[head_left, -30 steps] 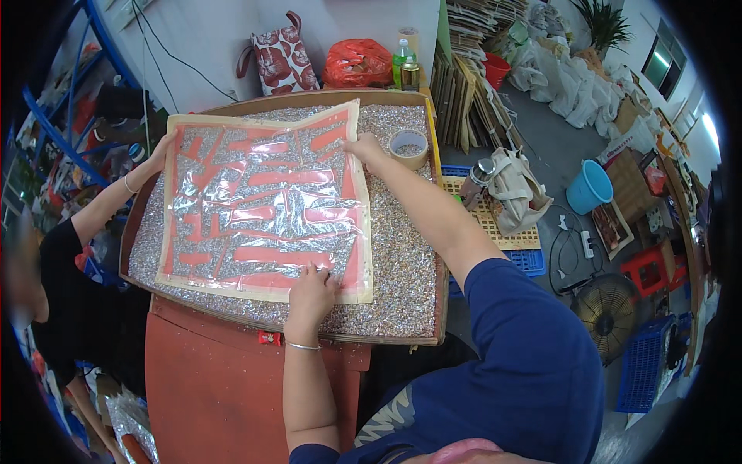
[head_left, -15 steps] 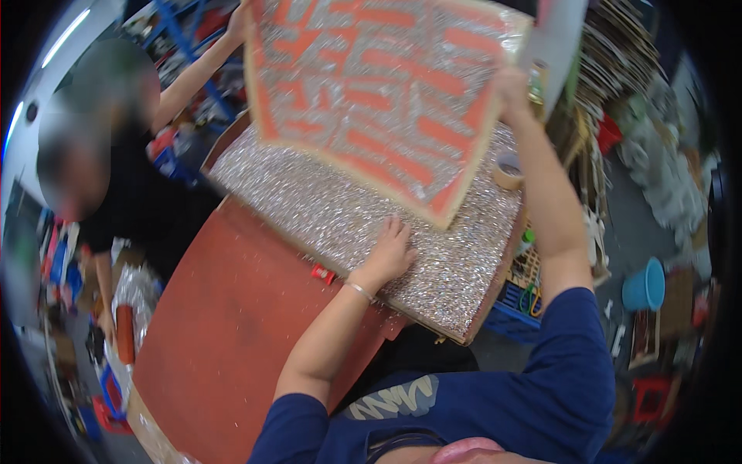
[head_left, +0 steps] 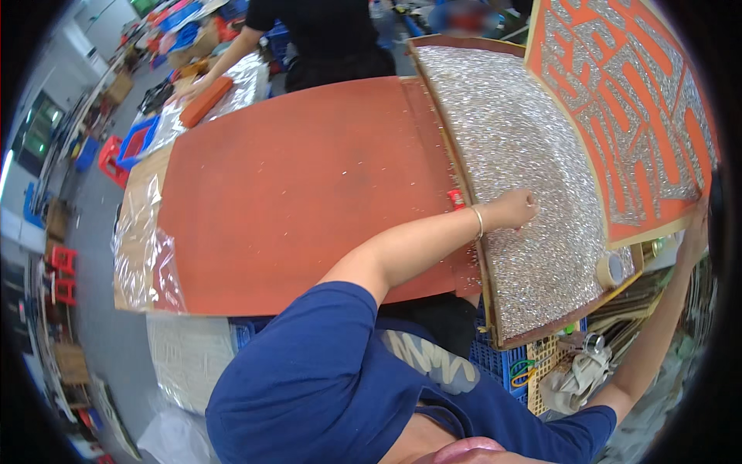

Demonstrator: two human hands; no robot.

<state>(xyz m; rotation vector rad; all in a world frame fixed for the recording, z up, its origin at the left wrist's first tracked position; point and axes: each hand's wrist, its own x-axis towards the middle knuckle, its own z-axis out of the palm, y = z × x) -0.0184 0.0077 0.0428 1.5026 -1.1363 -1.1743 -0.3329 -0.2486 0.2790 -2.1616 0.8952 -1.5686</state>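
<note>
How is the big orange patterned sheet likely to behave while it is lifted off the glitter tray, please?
The orange patterned sheet looks thin and wide; it bows slightly, so it probably flexes rather than staying rigid. The right hand grips only its lower edge, which suggests it is light. Glitter from the tray may shed off it.

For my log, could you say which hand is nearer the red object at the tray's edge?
Left: the left hand rests on glitter just beside the red object; the right hand holds the sheet, far right.
</note>
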